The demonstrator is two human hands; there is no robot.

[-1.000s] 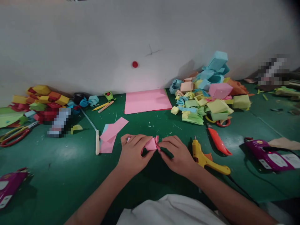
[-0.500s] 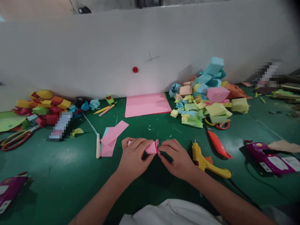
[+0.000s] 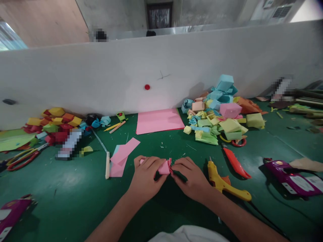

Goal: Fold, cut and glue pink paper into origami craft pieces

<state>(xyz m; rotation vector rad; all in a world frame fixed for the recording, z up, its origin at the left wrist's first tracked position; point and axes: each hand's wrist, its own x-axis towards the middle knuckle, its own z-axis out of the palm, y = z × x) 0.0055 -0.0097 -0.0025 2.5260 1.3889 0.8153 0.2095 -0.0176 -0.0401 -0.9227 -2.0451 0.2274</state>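
A small folded pink paper piece [image 3: 164, 167] sits between both hands on the green table [image 3: 75, 188]. My left hand [image 3: 145, 177] wraps its fingers round the paper's left part. My right hand [image 3: 191, 176] pinches the gathered right end of the paper, fingers closed. Both hands rest low on the table, close to my body. Part of the paper is hidden under the left fingers.
Pink paper strips [image 3: 122, 156] and a thin stick [image 3: 107, 164] lie left of the hands. A yellow glue gun [image 3: 223, 181] and orange cutter [image 3: 235, 162] lie right. A pink sheet [image 3: 158, 121] and heaps of folded coloured paper [image 3: 219, 112] [image 3: 54, 124] line the white partition. Scissors [image 3: 21, 158] lie far left.
The head camera has tilted up, so more of the partition and the room behind shows. The hands keep hold of the pink paper in nearly the same grip.
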